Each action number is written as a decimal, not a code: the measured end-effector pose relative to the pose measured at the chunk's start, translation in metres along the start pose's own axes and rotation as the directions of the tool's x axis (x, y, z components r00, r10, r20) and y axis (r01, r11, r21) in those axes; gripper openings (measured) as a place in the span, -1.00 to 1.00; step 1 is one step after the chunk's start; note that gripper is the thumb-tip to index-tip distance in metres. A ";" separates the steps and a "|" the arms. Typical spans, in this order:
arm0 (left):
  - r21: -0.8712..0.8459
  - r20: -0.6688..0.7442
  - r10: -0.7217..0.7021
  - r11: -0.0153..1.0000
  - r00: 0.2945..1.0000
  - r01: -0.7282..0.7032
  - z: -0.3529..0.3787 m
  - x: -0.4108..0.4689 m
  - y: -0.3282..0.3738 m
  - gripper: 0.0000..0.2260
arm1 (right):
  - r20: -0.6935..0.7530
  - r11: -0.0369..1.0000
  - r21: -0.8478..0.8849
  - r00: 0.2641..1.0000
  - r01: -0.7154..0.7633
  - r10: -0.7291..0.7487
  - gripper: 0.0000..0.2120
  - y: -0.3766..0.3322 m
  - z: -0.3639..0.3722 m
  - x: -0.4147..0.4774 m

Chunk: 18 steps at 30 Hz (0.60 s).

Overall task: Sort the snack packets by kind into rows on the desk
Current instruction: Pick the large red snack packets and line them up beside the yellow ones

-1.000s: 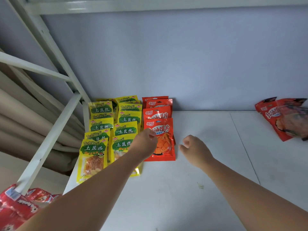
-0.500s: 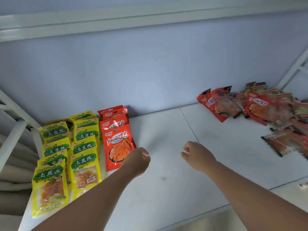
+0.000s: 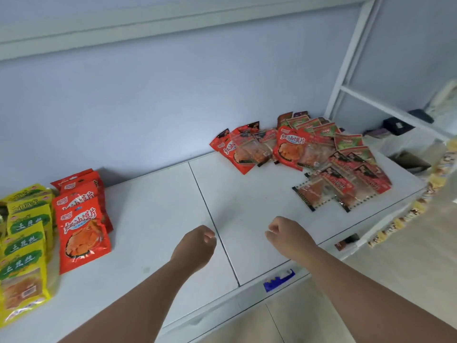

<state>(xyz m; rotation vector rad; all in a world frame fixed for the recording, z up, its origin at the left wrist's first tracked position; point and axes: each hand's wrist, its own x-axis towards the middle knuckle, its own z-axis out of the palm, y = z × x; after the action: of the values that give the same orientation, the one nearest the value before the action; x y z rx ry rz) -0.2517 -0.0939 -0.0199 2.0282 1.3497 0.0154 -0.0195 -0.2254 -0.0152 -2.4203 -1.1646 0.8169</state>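
Left grip (image 3: 195, 246) and right grip (image 3: 289, 236) curled, empty; unsorted packet pile (image 3: 321, 157) well beyond right.

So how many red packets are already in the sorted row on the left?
4, overlapping in one row beside the yellow packets: front packet, second, third, rearmost by the wall. More may be hidden.
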 end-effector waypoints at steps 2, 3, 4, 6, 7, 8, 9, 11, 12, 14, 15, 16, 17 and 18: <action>-0.014 -0.003 0.000 1.000 1.000 0.000 0.013 0.000 0.015 -0.89 | 0.002 1.000 0.012 1.000 -0.002 0.002 -0.72 0.017 -0.007 0.001; -0.018 -0.002 -0.001 1.000 1.000 0.001 0.019 0.001 0.021 -0.89 | 0.002 1.000 0.018 1.000 -0.004 0.004 -0.72 0.025 -0.010 0.002; -0.018 0.001 -0.002 1.000 1.000 0.002 0.024 0.001 0.025 -0.89 | 0.005 1.000 0.022 1.000 -0.008 0.007 -0.73 0.031 -0.012 0.002; -0.016 0.008 -0.009 1.000 1.000 0.009 0.031 0.002 0.032 -0.90 | 0.020 1.000 0.025 1.000 -0.014 0.014 -0.73 0.040 -0.014 0.003; -0.015 0.012 -0.011 1.000 1.000 0.011 0.033 0.003 0.034 -0.90 | 0.026 0.999 0.026 1.000 -0.018 0.017 -0.73 0.044 -0.014 0.003; -0.013 0.014 -0.013 1.000 1.000 0.013 0.034 0.005 0.036 -0.90 | 0.027 0.999 0.032 0.999 -0.020 0.019 -0.73 0.046 -0.014 0.005; -0.012 0.015 -0.012 1.000 1.000 0.013 0.034 0.009 0.038 -0.90 | 0.026 0.999 0.042 0.999 -0.022 0.021 -0.73 0.047 -0.016 0.008; -0.009 0.019 -0.012 1.000 1.000 0.012 0.033 0.020 0.040 -0.90 | 0.022 0.998 0.063 0.999 -0.029 0.028 -0.71 0.048 -0.021 0.014; -0.009 0.020 -0.016 1.000 1.000 0.016 0.031 0.027 0.042 -0.89 | 0.020 0.997 0.072 0.999 -0.037 0.036 -0.71 0.048 -0.023 0.018; -0.034 0.022 -0.030 0.999 0.999 0.031 0.025 0.042 0.046 -0.86 | 0.018 0.995 0.083 0.999 -0.053 0.052 -0.70 0.047 -0.030 0.025; -0.056 0.019 -0.039 0.998 0.999 0.040 0.023 0.048 0.049 -0.86 | 0.019 0.995 0.084 0.998 -0.058 0.057 -0.70 0.047 -0.034 0.027; -0.081 0.015 -0.043 0.996 0.999 0.044 0.020 0.056 0.053 -0.85 | 0.018 0.995 0.084 0.998 -0.060 0.059 -0.70 0.047 -0.039 0.032; -0.103 0.013 -0.041 0.994 0.999 0.042 0.018 0.064 0.056 -0.85 | 0.015 0.995 0.082 0.998 -0.063 0.062 -0.70 0.048 -0.044 0.037; -0.122 0.013 -0.033 0.992 0.999 0.034 0.017 0.072 0.061 -0.86 | 0.008 0.994 0.082 0.998 -0.067 0.067 -0.69 0.049 -0.050 0.043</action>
<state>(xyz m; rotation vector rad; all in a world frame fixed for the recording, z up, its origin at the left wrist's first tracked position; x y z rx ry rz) -0.1634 -0.0575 -0.0248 1.9014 1.3428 0.0701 0.0625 -0.2234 -0.0167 -2.4030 -1.0354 0.8738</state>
